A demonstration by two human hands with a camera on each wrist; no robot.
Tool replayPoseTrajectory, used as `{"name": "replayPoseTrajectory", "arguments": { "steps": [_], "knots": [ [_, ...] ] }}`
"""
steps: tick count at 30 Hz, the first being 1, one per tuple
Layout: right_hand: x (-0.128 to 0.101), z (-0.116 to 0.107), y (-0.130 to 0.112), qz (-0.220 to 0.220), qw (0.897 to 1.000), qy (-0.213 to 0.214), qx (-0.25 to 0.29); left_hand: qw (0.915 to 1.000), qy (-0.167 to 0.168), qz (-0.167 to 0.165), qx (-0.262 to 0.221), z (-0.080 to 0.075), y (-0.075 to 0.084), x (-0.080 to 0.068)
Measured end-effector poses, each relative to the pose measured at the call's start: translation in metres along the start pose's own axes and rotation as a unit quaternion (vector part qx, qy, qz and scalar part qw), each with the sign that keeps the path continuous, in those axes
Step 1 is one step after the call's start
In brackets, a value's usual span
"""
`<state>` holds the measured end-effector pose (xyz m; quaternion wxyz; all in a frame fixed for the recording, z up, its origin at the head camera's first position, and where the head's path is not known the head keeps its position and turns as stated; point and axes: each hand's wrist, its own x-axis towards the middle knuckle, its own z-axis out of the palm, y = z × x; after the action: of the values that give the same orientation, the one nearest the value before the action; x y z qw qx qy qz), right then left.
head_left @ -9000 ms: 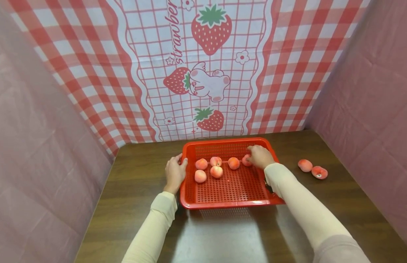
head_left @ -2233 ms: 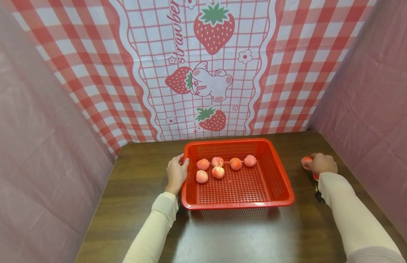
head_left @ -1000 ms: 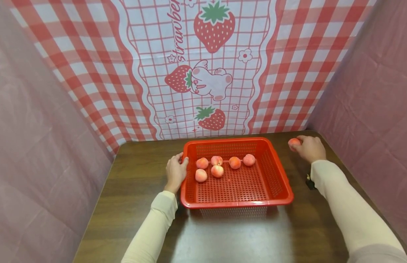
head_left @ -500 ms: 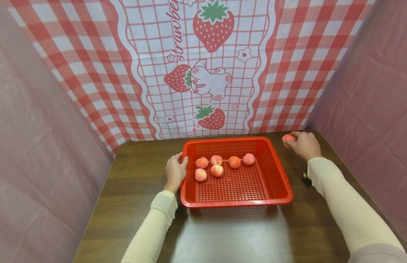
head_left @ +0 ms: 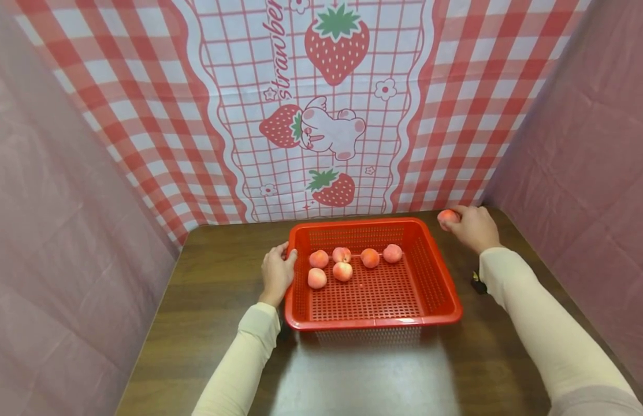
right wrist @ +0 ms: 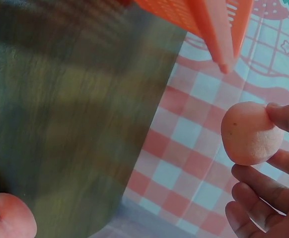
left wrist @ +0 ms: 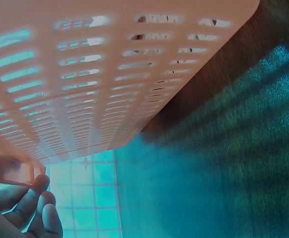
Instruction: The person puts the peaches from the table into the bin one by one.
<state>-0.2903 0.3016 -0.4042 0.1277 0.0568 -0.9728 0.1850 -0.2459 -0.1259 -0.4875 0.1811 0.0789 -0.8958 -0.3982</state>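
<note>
Right hand [head_left: 474,227] raised beyond the far right corner of the red perforated plastic basket [head_left: 435,277], fingers [right wrist: 278,173] curled round a small round pink-orange peach [head_left: 448,217], pinched between thumb and fingertips and held clear of the dark wooden table [head_left: 217,289]; seen in the right wrist view against the red-and-white checked cloth backdrop [head_left: 456,115], with the basket corner just above it. Left hand [head_left: 277,273] set on the basket's left rim, thumb over the edge and fingers [left wrist: 35,208] curled under the lip, gripping it. Five more pink-orange peaches inside the basket toward its far side: four in a loose row [head_left: 355,255], a fifth [head_left: 316,278] nearer on the left; basket itself standing flat in the middle of the table. One further peach with a green stem mark [right wrist: 8,218] lying on the table, visible only in the right wrist view, well apart from the held one. Cream long sleeves [head_left: 248,352] on both arms; plain pink sheets [head_left: 51,231] hanging at either side.
</note>
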Motion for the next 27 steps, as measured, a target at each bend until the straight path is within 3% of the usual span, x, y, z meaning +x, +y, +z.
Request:
{"name": "replayPoseTrajectory", "arguments": {
  "steps": [8, 21, 27],
  "knots": [
    [0.002, 0.001, -0.008, -0.018, 1.0, 0.003, -0.006, 1.0, 0.001, -0.003, -0.002, 0.0, 0.0, 0.001],
    [0.007, 0.004, -0.026, 0.005, 0.999, -0.038, 0.023, 1.0, 0.004, -0.002, -0.002, 0.0, 0.0, 0.0],
    [0.007, 0.005, -0.031, -0.005, 0.999, -0.035, 0.028, 1.0, 0.004, -0.003, -0.001, 0.0, -0.001, 0.001]
  ]
}}
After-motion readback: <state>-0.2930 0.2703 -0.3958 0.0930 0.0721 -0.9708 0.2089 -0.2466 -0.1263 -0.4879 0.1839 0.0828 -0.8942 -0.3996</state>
